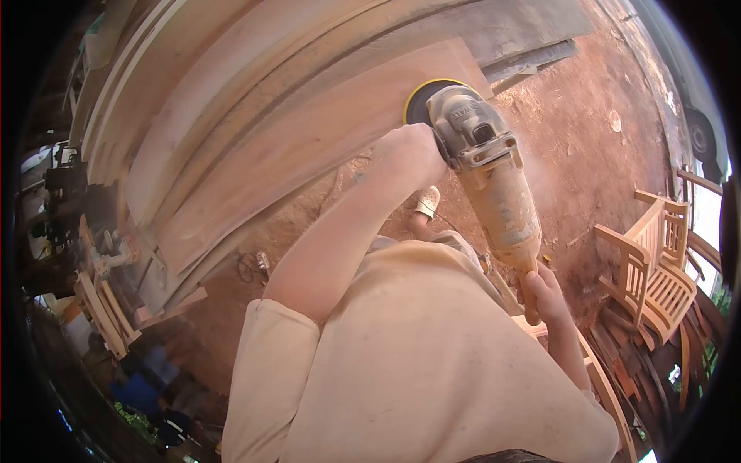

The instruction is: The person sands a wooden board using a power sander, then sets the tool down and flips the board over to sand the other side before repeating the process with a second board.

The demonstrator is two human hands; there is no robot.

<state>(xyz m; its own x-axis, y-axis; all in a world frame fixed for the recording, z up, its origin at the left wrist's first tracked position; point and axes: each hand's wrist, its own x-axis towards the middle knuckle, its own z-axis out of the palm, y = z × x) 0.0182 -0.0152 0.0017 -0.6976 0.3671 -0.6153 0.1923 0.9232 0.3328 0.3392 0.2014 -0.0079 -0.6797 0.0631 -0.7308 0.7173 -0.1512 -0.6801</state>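
A dusty power sander [498, 197] with a round, yellow-edged pad [421, 100] lies across the far end of a long reddish wooden board [332, 127]. The pad rests against the board's surface near its right end. My left hand [413, 154] is closed beside the sander's head, at its left side; the grip inside it is hidden. Lower right, my right hand [546, 295] wraps round the rear handle of the sander, close to my body. Pale dust coats the tool's body.
More long boards [224, 85] lie beyond the sanded one. Wooden chairs [652, 266] stand at the right, near stacked wood strips [641, 370]. A clamp-like tool [112, 258] and wood pieces are at the left. A shod foot [428, 202] shows on the reddish ground [571, 147]. Another person [147, 386] is lower left.
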